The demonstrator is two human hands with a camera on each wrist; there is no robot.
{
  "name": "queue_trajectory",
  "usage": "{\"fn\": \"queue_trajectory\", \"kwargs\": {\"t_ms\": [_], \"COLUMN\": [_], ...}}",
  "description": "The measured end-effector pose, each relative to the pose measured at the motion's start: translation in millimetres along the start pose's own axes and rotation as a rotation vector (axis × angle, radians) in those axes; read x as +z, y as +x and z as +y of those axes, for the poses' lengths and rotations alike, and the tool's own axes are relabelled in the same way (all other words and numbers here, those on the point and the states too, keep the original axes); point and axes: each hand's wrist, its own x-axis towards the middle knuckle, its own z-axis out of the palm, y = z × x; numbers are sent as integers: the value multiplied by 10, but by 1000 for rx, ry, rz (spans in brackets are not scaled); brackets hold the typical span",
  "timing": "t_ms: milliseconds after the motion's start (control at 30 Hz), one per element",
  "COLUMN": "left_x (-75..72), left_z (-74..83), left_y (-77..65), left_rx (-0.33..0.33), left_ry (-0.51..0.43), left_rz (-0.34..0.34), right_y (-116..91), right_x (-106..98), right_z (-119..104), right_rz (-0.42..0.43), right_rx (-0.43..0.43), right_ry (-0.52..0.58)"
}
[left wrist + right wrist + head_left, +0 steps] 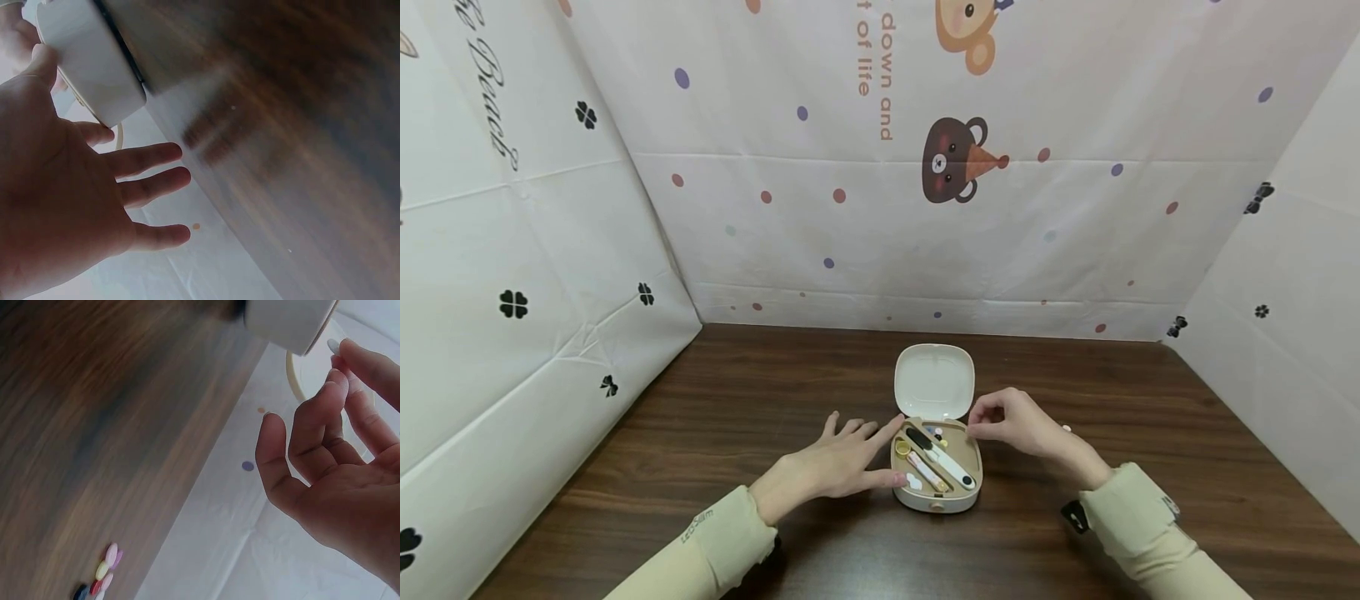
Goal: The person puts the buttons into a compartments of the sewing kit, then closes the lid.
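Sleeves closest in, then both hands at the open case [936,483]. Left hand [827,467] is spread flat, fingertips touching its left wall. Right hand [1018,425] hovers curled at the far-right corner, pinching nothing I can see; the tools run diagonally away from it.

printed text on the backdrop sheet [880,167], orange, running vertically just left of the brown bear print [953,160]: "down and" and, left of that, "t of life", cut off at the top. left wall panel [512,208], black script: "e beach", partly cropped. left sleeve [700,542]: small lettering, illegible.
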Motion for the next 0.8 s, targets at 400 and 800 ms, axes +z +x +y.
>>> {"fn": "queue_trajectory", "kwargs": {"t_ms": [400,800], "left_x": [-11,-6], "left_z": [5,7], "left_y": [0,2], "left_rx": [0,1], "left_ry": [5,12], "left_rz": [-1,6], "right_y": [93,155], "right_x": [93,182], "right_z": [-83,-104], "right_rz": [-19,-51], "right_rx": [2,19], "right_ry": [9,-7]}}
